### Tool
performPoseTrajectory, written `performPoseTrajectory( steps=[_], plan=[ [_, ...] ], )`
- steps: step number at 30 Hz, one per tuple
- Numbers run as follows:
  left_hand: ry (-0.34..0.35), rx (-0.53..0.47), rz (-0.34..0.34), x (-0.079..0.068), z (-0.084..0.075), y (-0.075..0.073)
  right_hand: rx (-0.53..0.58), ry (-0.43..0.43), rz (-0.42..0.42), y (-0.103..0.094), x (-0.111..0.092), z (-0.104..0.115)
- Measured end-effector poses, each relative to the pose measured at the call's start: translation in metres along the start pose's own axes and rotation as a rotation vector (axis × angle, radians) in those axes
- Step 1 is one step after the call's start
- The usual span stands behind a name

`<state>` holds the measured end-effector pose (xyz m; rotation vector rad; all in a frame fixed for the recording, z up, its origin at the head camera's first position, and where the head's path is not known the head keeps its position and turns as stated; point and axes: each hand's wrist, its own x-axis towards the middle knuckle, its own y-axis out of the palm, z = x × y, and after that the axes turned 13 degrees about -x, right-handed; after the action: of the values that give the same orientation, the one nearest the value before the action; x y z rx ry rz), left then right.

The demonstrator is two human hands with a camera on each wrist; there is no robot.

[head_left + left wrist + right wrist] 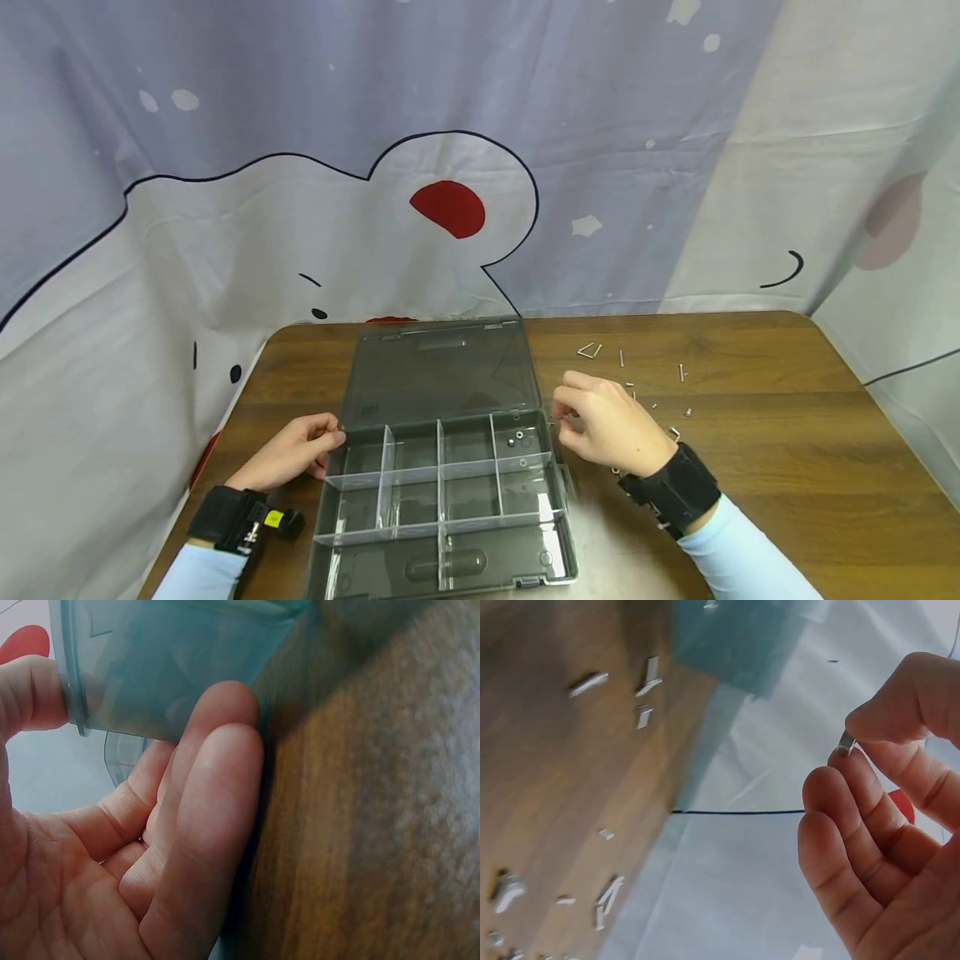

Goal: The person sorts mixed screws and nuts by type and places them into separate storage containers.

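Note:
A grey translucent compartment box (382, 562) lies open on the table, its lid (442, 367) folded back. At the box's upper left corner is my left hand (296, 450). The left wrist view shows that thumb over the box rim (73, 697) and the fingertips against the outer wall. My right hand (607, 421) hovers beside the box's right edge. Between its thumb and index finger it pinches a small silver metal fastener (845, 744), whose exact kind is hard to tell. Small nuts (519, 435) lie in the box's back right compartment.
Several screws (587, 352) and other small metal pieces (687, 412) are scattered over the wooden table (787, 433), right of the box. Some lie close to the right hand and wrist. A patterned cloth (600, 167) hangs behind the table.

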<state>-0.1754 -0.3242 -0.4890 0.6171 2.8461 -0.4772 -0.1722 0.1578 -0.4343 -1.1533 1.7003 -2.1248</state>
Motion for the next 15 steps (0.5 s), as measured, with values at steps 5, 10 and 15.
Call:
performPoseTrajectory(
  steps=[5,10,15],
  plan=[
    [-0.009,-0.005,-0.007,0.000,0.001,0.000,0.038,-0.031,-0.021,-0.003,0.011,0.009],
    [0.004,0.011,-0.003,0.000,0.001,-0.001,0.057,-0.059,-0.024,-0.006,0.020,0.019],
    [-0.007,0.009,-0.010,0.001,0.001,0.001,0.080,-0.090,-0.026,-0.009,0.027,0.028]
  ],
)
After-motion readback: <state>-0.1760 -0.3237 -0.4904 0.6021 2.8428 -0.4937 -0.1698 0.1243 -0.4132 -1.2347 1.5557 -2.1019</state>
